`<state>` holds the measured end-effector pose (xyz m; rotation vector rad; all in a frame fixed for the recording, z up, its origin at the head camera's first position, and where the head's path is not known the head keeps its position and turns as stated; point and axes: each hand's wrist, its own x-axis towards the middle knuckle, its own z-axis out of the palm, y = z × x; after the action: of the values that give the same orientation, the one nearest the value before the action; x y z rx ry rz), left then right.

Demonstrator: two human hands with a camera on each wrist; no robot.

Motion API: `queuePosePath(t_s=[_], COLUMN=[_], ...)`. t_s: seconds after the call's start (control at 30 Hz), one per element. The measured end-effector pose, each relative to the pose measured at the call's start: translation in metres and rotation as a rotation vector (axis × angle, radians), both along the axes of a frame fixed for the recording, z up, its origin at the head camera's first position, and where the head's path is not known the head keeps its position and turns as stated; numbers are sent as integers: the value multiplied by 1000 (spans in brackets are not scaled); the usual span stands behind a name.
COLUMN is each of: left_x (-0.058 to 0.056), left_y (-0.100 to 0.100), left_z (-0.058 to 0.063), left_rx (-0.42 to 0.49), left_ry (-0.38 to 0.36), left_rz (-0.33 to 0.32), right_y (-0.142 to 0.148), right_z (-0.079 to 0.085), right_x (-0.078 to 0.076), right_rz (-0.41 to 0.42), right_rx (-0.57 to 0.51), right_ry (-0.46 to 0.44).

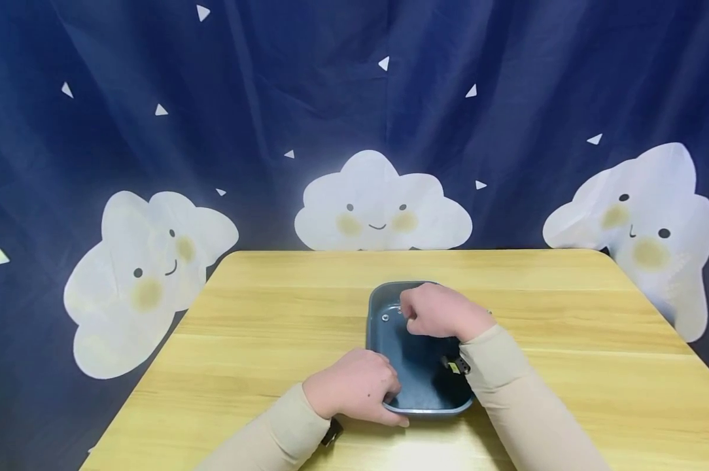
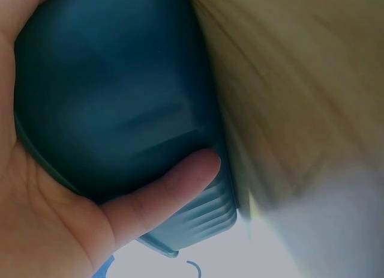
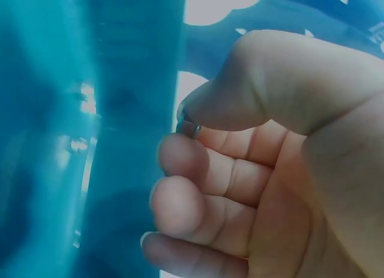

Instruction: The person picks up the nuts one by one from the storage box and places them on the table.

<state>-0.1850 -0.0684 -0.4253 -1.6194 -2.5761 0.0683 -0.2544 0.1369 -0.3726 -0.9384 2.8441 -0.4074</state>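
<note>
A dark blue-grey rectangular tray (image 1: 410, 376) with rounded corners lies on the table. My left hand (image 1: 357, 386) grips its near left corner, fingers over the rim and thumb (image 2: 171, 191) along the outside wall. Above the tray's far half, my right hand (image 1: 439, 311) pinches a small shiny metal nut (image 3: 189, 126) between thumb and forefinger, the other fingers curled. A loose metal nut (image 1: 385, 317) rests on the tray floor near the far left corner. Small shiny pieces (image 3: 79, 145) also show in the tray in the right wrist view, blurred.
The light wooden table (image 1: 260, 314) extends around the tray on all sides. Behind it hangs a dark blue curtain (image 1: 331, 98) printed with white clouds and small triangles. The right forearm crosses over the tray's right rim.
</note>
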Motion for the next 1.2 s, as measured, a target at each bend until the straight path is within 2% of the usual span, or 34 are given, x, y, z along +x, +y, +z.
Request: queuePosePath(t_s=[0.33,0.6,0.83,1.2], left_x=[-1,-1,0,0], left_y=[-1,-1,-1,0], left_z=[2,0,1,-1], left_rx=[-2,-6,-11,-16], left_ry=[-1,-6,-5,-12], left_rz=[-4,5,18,24], right_y=[32,58,75,103], right_z=[20,28,23,4], right_x=[4,2,-6,-19], right_rz=[-46,-94,-125,-173], right_rx=[-114,-148,-171,-170], right_ry=[80,86,64,54])
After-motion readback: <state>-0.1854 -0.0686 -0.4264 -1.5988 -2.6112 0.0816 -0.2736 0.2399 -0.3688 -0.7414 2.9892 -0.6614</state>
